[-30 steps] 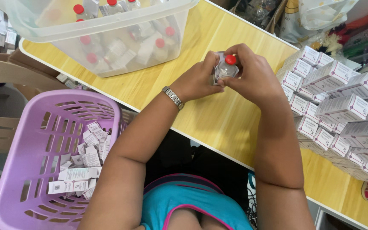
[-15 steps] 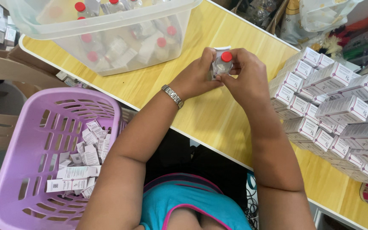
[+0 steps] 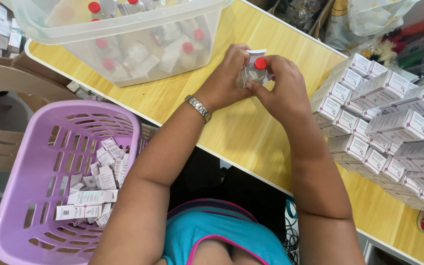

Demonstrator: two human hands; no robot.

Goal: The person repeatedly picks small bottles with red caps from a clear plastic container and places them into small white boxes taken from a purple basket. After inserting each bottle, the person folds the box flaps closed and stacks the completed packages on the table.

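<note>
A small clear vial with a red cap [image 3: 256,69] is held between both hands above the yellow wooden table [image 3: 231,132]. My left hand [image 3: 224,81], with a metal watch on its wrist, grips the vial's left side together with a small white carton [image 3: 257,52] whose flap sticks up behind the vial. My right hand [image 3: 285,88] pinches the vial from the right, fingertips just under the cap. The vial's lower body is hidden by my fingers.
A clear plastic tub [image 3: 123,29] of red-capped vials stands at the table's far left. Stacked white cartons [image 3: 384,127] fill the right side. A purple basket [image 3: 35,147] with folded paper leaflets sits lower left, beside the table edge.
Both hands, still holding the vial and carton, have shifted slightly up and away from me; the carton flap now shows above the cap.
</note>
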